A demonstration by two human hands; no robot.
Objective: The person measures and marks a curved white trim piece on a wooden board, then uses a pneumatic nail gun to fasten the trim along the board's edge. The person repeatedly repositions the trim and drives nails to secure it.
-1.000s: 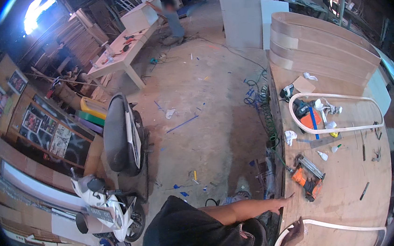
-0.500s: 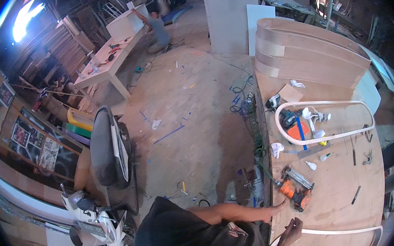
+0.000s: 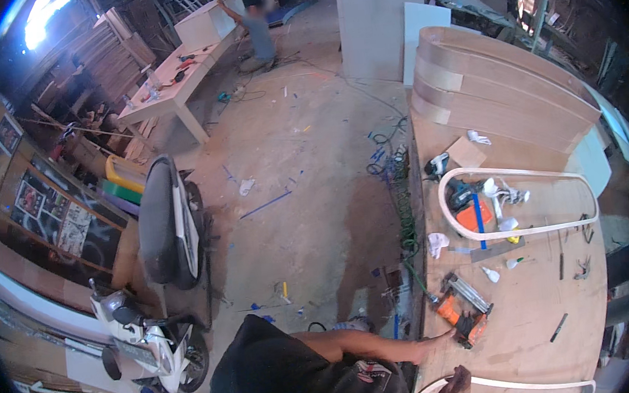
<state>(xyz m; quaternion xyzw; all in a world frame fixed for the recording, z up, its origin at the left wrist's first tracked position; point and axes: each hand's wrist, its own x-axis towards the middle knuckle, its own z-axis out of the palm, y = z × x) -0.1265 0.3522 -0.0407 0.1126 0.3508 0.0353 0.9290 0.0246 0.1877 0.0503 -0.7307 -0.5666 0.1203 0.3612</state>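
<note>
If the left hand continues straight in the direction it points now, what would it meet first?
Probably the nail gun, right by the left hand; whether they already touch is unclear.

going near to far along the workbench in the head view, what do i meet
Right hand → orange nail gun → white rounded frame → curved wooden panel.

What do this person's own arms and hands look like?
Black shirt, its left sleeve short, with a pale, reddish print on the front. The left forearm is bare; the left hand and right hand show no gloves. The right sleeve is not visible.
</note>
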